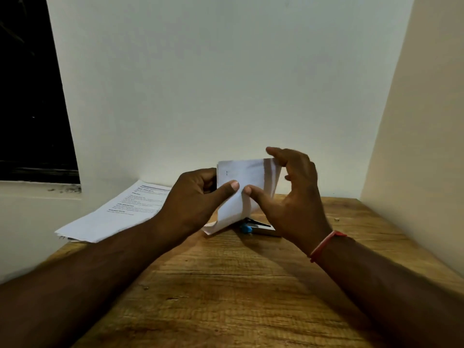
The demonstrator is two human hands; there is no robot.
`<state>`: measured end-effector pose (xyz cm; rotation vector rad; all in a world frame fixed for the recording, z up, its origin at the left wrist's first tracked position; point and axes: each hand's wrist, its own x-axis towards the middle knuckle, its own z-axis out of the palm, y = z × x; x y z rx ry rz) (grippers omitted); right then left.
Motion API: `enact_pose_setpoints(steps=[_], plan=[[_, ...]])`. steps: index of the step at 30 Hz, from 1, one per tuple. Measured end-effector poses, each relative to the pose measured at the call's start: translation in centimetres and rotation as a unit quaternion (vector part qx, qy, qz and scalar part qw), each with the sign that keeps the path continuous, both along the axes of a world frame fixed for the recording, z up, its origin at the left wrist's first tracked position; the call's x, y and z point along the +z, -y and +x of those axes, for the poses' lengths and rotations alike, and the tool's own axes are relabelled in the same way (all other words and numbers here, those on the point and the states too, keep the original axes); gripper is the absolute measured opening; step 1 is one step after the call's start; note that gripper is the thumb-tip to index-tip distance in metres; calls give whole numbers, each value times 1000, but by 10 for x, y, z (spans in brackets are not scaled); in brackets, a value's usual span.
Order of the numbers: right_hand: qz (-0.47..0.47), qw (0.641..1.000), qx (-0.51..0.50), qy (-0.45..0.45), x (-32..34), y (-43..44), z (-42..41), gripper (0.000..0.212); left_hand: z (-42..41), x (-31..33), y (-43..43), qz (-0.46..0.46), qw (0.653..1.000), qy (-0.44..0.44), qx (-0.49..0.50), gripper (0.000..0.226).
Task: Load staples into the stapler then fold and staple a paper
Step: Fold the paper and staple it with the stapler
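A folded white paper [247, 177] is held up above the wooden table [226, 285], with a small staple mark near its upper left. My left hand [195, 197] pinches its left side, thumb on the front. My right hand [293, 194] holds its right side, thumb pressing the lower fold and fingers curled over the top right corner. Below the paper, the stapler [256, 226] lies on the table with a blue end, partly hidden by the paper and my right hand.
A stack of printed sheets [118, 212] lies at the table's back left, overhanging the edge. White walls close in behind and to the right. A dark window [30, 96] is at the left. A red band is on my right wrist.
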<state>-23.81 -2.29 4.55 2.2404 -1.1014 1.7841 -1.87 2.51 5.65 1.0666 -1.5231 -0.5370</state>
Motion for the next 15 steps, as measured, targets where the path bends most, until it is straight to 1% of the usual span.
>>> enact_pose_setpoints(steps=[1,2,3,4,5,6,7,8,9,12,15], plan=[[23,1000,-4,18,1,1,-1,86,2,2,0,-5,1000,-15,-2,19],[69,996,0,49,2,1,-1,90,3,3,0,-8,999,-35,-7,19],[126,988,17,90,3,1,0,89,5,4,0,-11,998,-57,-13,19],[184,972,53,138,6,0,0,82,6,6,-1,-16,997,-75,-15,19],[238,948,107,184,8,1,0,66,6,7,-1,-20,996,-90,-17,21],[280,923,158,213,10,3,-1,45,7,9,-1,-24,994,-103,-16,24],[307,905,194,222,12,3,-2,28,8,10,0,-29,993,-114,-12,28],[317,897,218,217,12,2,-3,18,9,11,0,-32,992,-120,-5,34],[321,893,233,211,12,1,-3,16,10,12,1,-34,992,-126,-1,40],[318,888,256,211,10,-2,0,17,14,14,3,-45,991,-129,8,54],[314,892,251,208,10,-2,1,18,14,18,1,-66,990,-123,28,64]])
